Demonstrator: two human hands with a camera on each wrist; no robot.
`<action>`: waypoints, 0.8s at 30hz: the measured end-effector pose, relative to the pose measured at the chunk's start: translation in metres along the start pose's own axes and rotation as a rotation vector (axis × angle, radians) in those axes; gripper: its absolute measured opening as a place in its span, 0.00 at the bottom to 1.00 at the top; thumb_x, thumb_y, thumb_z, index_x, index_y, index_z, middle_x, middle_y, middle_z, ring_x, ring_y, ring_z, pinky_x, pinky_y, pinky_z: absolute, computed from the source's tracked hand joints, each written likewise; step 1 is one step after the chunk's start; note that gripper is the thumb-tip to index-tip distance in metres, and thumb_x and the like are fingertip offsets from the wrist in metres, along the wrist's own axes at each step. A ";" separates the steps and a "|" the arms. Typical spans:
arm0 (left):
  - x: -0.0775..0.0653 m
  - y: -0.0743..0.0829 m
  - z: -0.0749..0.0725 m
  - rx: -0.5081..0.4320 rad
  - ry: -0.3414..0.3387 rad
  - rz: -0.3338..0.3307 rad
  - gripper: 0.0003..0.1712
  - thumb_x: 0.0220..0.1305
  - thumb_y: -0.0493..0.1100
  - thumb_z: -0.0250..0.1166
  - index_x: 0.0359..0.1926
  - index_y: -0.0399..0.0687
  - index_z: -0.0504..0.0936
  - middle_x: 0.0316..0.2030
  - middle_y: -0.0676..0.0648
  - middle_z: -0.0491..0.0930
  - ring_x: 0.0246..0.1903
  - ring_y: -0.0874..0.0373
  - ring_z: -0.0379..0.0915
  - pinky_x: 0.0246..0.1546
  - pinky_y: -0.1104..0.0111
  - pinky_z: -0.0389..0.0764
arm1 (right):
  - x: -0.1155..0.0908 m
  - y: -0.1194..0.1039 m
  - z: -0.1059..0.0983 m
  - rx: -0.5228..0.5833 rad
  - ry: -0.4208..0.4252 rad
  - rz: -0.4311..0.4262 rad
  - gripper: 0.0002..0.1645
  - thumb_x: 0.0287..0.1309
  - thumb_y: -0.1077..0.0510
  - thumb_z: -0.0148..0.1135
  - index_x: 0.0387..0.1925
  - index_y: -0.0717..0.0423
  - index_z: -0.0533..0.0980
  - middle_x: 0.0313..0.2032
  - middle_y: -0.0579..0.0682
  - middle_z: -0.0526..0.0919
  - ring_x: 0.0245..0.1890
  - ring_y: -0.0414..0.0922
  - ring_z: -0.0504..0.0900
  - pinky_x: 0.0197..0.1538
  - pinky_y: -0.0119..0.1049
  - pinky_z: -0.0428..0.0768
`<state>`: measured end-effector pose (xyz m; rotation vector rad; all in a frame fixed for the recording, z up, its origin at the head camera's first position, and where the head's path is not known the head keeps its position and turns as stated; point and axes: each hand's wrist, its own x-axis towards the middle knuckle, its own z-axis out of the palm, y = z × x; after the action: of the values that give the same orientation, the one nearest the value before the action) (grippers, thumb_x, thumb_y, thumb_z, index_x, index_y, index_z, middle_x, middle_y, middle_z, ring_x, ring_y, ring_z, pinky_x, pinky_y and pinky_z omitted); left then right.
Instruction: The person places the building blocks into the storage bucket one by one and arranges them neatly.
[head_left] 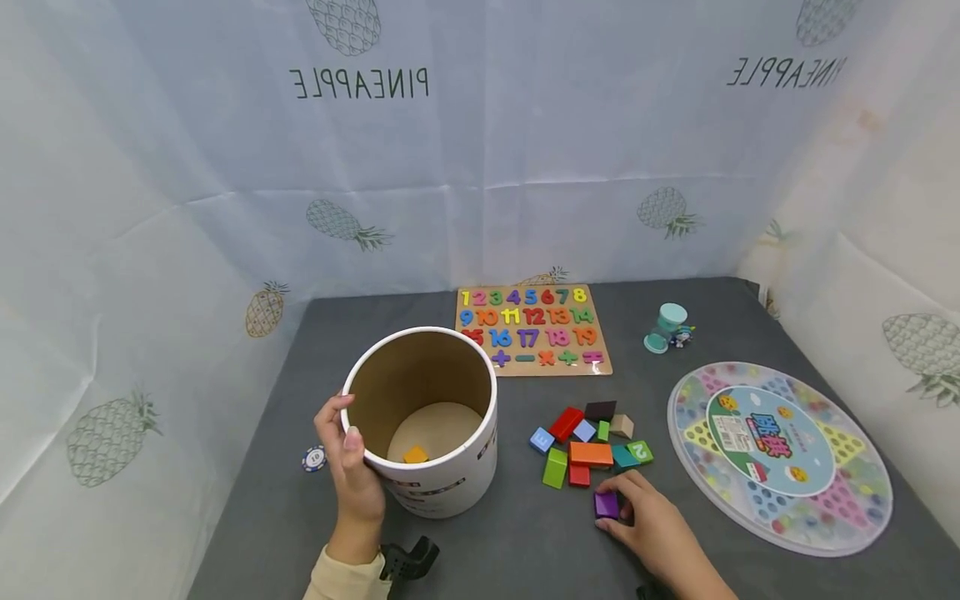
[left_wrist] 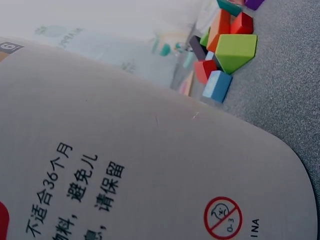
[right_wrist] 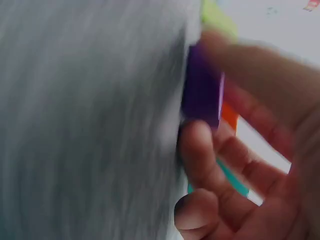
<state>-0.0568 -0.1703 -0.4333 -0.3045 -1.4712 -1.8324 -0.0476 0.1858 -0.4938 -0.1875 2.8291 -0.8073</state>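
Observation:
My left hand (head_left: 356, 475) grips the left rim of a white round tub (head_left: 457, 479), which leans toward me. An orange block (head_left: 416, 454) lies on the tub's floor. Between the thumb and fingers of my right hand (head_left: 652, 517) is a purple block (head_left: 606, 505), pinched at its two ends. The right wrist view shows that purple block (right_wrist: 202, 87) close against the grey cloth. Just beyond it lies a loose group of colored blocks, among them an orange block (head_left: 590, 454), a green block (head_left: 555, 468) and a red block (head_left: 566, 424).
Behind the tub lies a wooden number board (head_left: 525, 367). To the right is a round board-game case (head_left: 780, 458), with a teal hourglass (head_left: 666, 327) and a small figurine (head_left: 682, 336) behind it. A poker chip (head_left: 314, 458) sits left of the tub.

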 end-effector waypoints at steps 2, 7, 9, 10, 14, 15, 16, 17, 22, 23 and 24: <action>-0.001 0.000 0.000 0.000 0.002 -0.003 0.28 0.66 0.45 0.43 0.61 0.32 0.55 0.59 0.28 0.56 0.56 0.34 0.55 0.51 0.56 0.63 | 0.002 -0.002 0.003 -0.002 0.008 -0.009 0.21 0.38 0.52 0.78 0.35 0.36 0.76 0.30 0.38 0.69 0.26 0.37 0.68 0.28 0.32 0.68; -0.004 0.000 0.000 0.004 0.000 -0.014 0.28 0.66 0.46 0.43 0.61 0.32 0.55 0.59 0.27 0.56 0.56 0.35 0.56 0.50 0.57 0.64 | 0.001 -0.009 -0.005 0.015 -0.045 -0.080 0.19 0.43 0.49 0.76 0.39 0.38 0.78 0.33 0.38 0.69 0.28 0.38 0.69 0.29 0.31 0.69; -0.004 0.000 0.000 0.008 -0.002 -0.016 0.28 0.65 0.46 0.43 0.61 0.32 0.55 0.59 0.27 0.56 0.57 0.35 0.56 0.50 0.57 0.64 | 0.002 -0.018 -0.015 0.041 -0.056 -0.129 0.19 0.46 0.48 0.74 0.41 0.39 0.78 0.35 0.37 0.70 0.29 0.38 0.69 0.29 0.30 0.71; -0.004 0.000 0.000 0.009 -0.002 -0.016 0.28 0.65 0.46 0.43 0.61 0.32 0.55 0.59 0.28 0.56 0.57 0.34 0.55 0.50 0.56 0.63 | 0.003 -0.025 -0.020 0.060 -0.048 -0.159 0.19 0.47 0.49 0.73 0.42 0.39 0.78 0.35 0.37 0.70 0.30 0.38 0.70 0.30 0.30 0.72; -0.001 -0.001 0.000 0.006 0.004 -0.001 0.29 0.66 0.47 0.43 0.61 0.32 0.55 0.58 0.29 0.57 0.56 0.34 0.55 0.50 0.54 0.62 | 0.013 -0.067 -0.044 0.207 0.077 -0.333 0.20 0.48 0.52 0.73 0.45 0.38 0.77 0.36 0.37 0.71 0.31 0.37 0.73 0.35 0.31 0.78; 0.000 -0.001 0.000 0.004 0.005 0.005 0.29 0.65 0.47 0.44 0.61 0.31 0.55 0.58 0.29 0.58 0.56 0.34 0.55 0.50 0.54 0.62 | 0.016 -0.080 -0.049 0.248 0.126 -0.388 0.22 0.49 0.52 0.73 0.47 0.39 0.77 0.38 0.37 0.72 0.33 0.37 0.74 0.37 0.32 0.78; 0.001 -0.001 0.000 0.003 0.007 0.008 0.29 0.65 0.47 0.44 0.60 0.31 0.56 0.58 0.28 0.58 0.56 0.34 0.55 0.50 0.54 0.62 | 0.019 -0.094 -0.054 0.282 0.174 -0.435 0.23 0.49 0.53 0.72 0.49 0.39 0.76 0.39 0.37 0.72 0.35 0.37 0.74 0.39 0.33 0.79; 0.001 -0.001 -0.001 0.002 0.007 0.008 0.29 0.65 0.47 0.44 0.60 0.32 0.56 0.58 0.28 0.57 0.56 0.34 0.55 0.50 0.54 0.63 | 0.022 -0.108 -0.059 0.316 0.222 -0.479 0.25 0.49 0.53 0.72 0.50 0.38 0.75 0.41 0.37 0.73 0.37 0.36 0.75 0.40 0.33 0.79; 0.002 0.000 -0.002 0.009 -0.014 -0.005 0.28 0.65 0.46 0.43 0.61 0.32 0.55 0.59 0.29 0.57 0.56 0.33 0.56 0.50 0.55 0.64 | 0.039 -0.171 -0.072 0.406 0.346 -0.687 0.27 0.51 0.56 0.72 0.53 0.45 0.75 0.46 0.39 0.73 0.44 0.37 0.74 0.45 0.35 0.78; 0.001 0.000 -0.002 0.017 -0.017 -0.006 0.28 0.66 0.46 0.43 0.61 0.32 0.55 0.59 0.29 0.57 0.56 0.33 0.56 0.51 0.56 0.64 | 0.043 -0.182 -0.072 0.407 0.340 -0.732 0.26 0.50 0.58 0.72 0.52 0.47 0.75 0.46 0.40 0.73 0.43 0.37 0.74 0.45 0.35 0.78; 0.001 0.000 -0.003 0.025 -0.020 -0.004 0.29 0.66 0.46 0.43 0.61 0.32 0.55 0.59 0.29 0.57 0.56 0.33 0.56 0.51 0.55 0.64 | 0.048 -0.193 -0.070 0.398 0.324 -0.768 0.25 0.50 0.58 0.71 0.52 0.48 0.76 0.46 0.40 0.73 0.44 0.37 0.74 0.45 0.34 0.78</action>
<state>-0.0568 -0.1733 -0.4330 -0.3085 -1.5082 -1.8181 -0.0962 0.0508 -0.3398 -1.2188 2.7696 -1.6487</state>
